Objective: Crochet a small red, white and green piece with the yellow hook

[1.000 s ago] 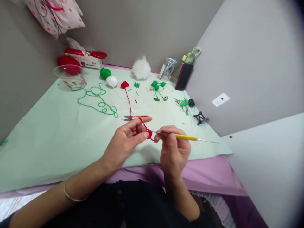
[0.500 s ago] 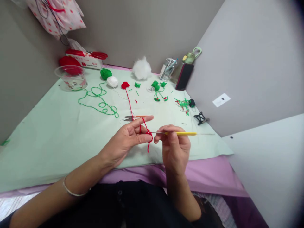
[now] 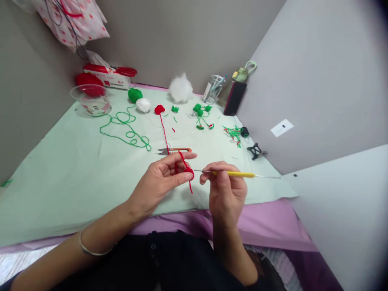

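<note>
Between the thumb and fingers of my left hand (image 3: 159,178) is a small red crochet piece (image 3: 189,173), with a short tail hanging below it. Red yarn (image 3: 164,131) loops over my left index finger and runs back to a red yarn ball (image 3: 159,109). My right hand (image 3: 226,190) grips the yellow handle of a crochet hook (image 3: 239,174); its thin metal tip points left, close to the red piece. Whether the tip touches the stitches I cannot tell. Just beyond my left fingers lie orange-handled thread snips (image 3: 178,150).
Green (image 3: 135,95) and white (image 3: 143,105) yarn balls, white stuffing (image 3: 181,89) and green crochet pieces (image 3: 200,111) lie farther back. A plastic tub (image 3: 93,106) is back left. A phone (image 3: 235,98), yarn scraps (image 3: 233,133) and a black stand (image 3: 256,151) are at right.
My right hand and the hook have moved slightly right and down, and the hook's tip has drawn back from the red piece. My left index finger is a little lower, showing more of the snips.
</note>
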A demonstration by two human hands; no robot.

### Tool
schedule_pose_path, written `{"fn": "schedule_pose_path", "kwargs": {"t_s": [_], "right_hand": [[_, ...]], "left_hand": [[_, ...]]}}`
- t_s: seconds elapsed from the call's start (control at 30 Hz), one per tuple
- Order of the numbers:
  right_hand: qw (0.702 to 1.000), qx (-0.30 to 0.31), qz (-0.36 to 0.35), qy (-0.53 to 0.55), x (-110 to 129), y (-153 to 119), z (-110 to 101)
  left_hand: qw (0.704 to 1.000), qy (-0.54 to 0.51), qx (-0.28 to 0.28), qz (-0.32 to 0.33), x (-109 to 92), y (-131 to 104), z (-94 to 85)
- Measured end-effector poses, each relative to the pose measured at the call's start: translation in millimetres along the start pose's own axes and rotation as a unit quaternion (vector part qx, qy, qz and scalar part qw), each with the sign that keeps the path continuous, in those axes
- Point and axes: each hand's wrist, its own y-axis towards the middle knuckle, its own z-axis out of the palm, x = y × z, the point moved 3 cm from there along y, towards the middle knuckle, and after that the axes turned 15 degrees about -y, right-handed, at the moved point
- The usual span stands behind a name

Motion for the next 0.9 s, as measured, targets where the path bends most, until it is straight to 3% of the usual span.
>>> {"fn": "schedule_pose_path", "kwargs": {"t_s": [0.4,0.6,0.73,0.9], "right_hand": [[0.974,-0.052,-0.153,-0.156,10,-13,4],[0.904,-0.093,-0.283,-0.307,11,-23,7],[0.93,-0.098,-0.245,-0.256,10,-19,8],[0.96,-0.097,-0.197,-0.177,15,-14,6]], "left_hand": [[0.998,0.028,-0.022,0.046,-2,-1,1.1],[0.998,0.022,-0.041,0.046,-1,-2,5.5],[0.999,-0.032,-0.036,-0.005,0,-1,9.2],[0.997,-0.053,-0.042,-0.021,-2,-1,10.1]]}}
